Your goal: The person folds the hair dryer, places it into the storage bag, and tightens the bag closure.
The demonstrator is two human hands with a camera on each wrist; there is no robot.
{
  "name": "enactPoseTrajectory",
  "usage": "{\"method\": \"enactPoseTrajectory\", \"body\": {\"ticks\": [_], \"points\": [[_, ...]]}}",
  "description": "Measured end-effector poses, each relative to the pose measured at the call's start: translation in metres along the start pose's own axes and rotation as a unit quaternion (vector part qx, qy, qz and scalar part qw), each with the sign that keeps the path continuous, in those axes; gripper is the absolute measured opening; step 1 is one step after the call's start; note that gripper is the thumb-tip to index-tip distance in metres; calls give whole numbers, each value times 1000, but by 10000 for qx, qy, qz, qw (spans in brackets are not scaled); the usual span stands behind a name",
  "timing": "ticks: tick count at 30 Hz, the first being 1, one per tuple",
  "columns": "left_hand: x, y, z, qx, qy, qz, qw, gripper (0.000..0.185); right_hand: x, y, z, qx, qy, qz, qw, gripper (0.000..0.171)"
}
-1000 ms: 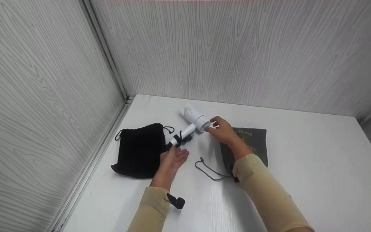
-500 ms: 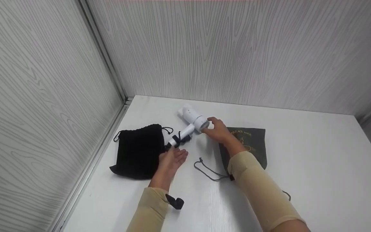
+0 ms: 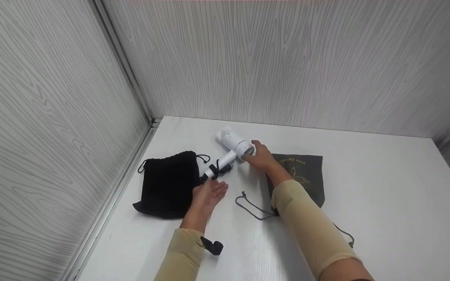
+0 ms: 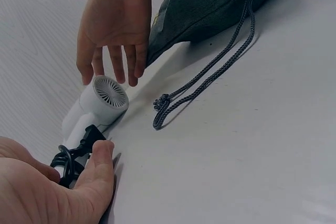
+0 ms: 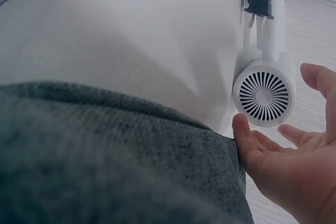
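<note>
White dryer, black bag, grey bag flanking, left grip, right grip spread, empty.

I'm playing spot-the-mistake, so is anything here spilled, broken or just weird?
Nothing looks spilled or broken. The hair dryer has its cord wrapped around its handle. Only one thing looks a bit odd: the writing on the gray bag is upside down in the head view.
</note>
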State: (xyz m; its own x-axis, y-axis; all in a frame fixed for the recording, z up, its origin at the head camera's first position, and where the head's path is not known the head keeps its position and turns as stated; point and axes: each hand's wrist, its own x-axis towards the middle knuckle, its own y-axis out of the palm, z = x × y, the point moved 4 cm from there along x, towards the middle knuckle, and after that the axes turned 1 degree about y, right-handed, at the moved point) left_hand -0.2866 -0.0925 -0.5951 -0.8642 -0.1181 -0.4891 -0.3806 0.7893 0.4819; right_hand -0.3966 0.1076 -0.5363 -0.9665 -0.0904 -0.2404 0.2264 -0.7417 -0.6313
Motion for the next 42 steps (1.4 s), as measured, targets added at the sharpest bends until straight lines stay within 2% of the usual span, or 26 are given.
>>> {"method": "enactPoseTrajectory", "body": {"ticks": [8,16,20,25,32,35,39,42], "points": [[-2,-3,0,-54,70,93,9999,48,-1,7,-3,147,41,156,9998,83],[2,-8,-4,-339,237,-89,9991,39,-3,8,-2,483,34,65,9988,74],[3,-9,-5,-440,243,-132,9986,40,-6,7,-1,572,170,54,9982,73],[2,-10,-3,-405,281,-125,9987,41,-7,5,-5,652,320,-66,9973,71],[1,-11,-1,-141,390,-133,9991,38,-10,0,-17,1087,533,-385,9919,60],[1,-10,-3,-48,488,-120,9987,37,-12,-2,-20,1399,578,-424,9876,68],[2,-9,-3,-5,625,-77,9980,38,-13,-7,-22,1702,805,-288,9817,93],[3,-8,-4,-17,721,-7,9974,38,-14,-13,-23,1702,944,-169,9807,96]]}}
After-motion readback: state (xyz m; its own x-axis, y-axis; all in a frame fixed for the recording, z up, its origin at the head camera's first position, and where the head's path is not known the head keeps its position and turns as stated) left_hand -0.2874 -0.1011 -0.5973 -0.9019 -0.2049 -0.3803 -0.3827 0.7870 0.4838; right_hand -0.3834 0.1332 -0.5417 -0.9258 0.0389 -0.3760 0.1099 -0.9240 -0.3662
